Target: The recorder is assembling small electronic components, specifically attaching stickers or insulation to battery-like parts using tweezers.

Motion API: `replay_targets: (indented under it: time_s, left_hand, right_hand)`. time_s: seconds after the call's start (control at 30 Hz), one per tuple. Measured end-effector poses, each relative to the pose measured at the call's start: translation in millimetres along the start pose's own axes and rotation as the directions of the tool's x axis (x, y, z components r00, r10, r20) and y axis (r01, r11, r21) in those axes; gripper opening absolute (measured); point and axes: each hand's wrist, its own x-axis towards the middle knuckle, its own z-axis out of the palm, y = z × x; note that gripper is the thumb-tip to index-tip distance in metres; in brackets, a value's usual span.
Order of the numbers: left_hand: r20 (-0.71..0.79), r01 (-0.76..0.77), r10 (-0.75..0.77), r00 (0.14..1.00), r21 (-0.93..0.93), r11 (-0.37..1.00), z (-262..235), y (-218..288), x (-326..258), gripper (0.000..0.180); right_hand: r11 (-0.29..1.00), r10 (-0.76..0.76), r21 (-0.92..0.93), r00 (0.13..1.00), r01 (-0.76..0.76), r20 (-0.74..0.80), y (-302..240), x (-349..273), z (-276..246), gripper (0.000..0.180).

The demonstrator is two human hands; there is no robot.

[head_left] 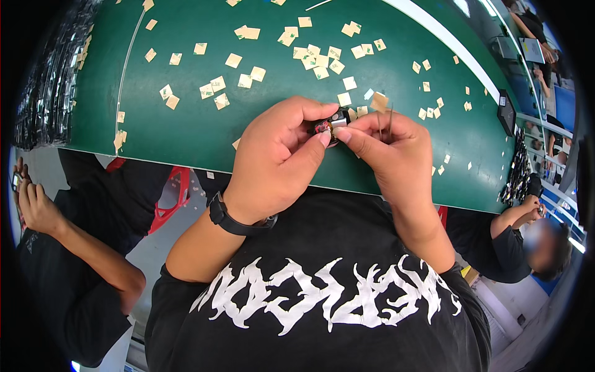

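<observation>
My left hand (279, 155) is closed round a small black device (338, 117), thumb and forefinger at its sides. The device has a silvery block and some red showing on it; the rest lies behind my fingers. My right hand (396, 149) meets it from the other side, thumb and fingertip pressed to its silver part. Thin metal tweezers (390, 127) are tucked among the right hand's fingers, with their prongs pointing away from me. A tan square of backing paper (379, 102) shows beside the prongs; whether they grip it I cannot tell.
Many small cream paper squares (321, 61) are scattered over the green table (204, 130). Dark glossy strips (46, 80) pile up at the far left, and small black pieces (517, 173) at the right. Other people sit at both sides; a red stool (176, 195) stands left.
</observation>
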Motion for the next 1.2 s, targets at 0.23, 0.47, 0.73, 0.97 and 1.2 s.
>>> replay_targets:
  time_s: [0.23, 0.47, 0.73, 0.97, 1.2]
  left_hand:
    - [-0.056, 0.064, -0.075, 0.996, -0.171, 0.983, 6.8, 2.4, 2.0, 0.028]
    - [-0.061, 0.059, -0.065, 0.996, -0.093, 0.994, 2.6, 1.6, -0.7, 0.027]
    - [-0.105, 0.001, -0.015, 0.994, -0.133, 0.991, 5.3, 0.8, -1.3, 0.027]
    - [-0.077, -0.021, 0.010, 0.997, -0.140, 0.990, 2.6, 2.1, -2.0, 0.031]
    - [-0.115, -0.050, 0.035, 0.993, -0.126, 0.991, 7.4, 2.0, -2.9, 0.028]
  right_hand:
    - [0.737, -0.567, -0.484, 0.821, 0.472, -0.063, 7.7, -9.3, 17.5, 0.021]
    - [0.646, -0.557, -0.599, 0.829, 0.473, 0.053, 8.1, -19.6, 18.8, 0.039]
    - [0.746, -0.471, -0.490, 0.877, 0.451, 0.091, 3.3, -20.0, 16.1, 0.042]
    - [0.703, -0.550, -0.492, 0.831, 0.513, 0.081, -5.4, -21.2, -8.9, 0.034]
    - [0.469, -0.611, -0.644, 0.748, 0.605, 0.257, 5.4, -13.8, 0.3, 0.036]
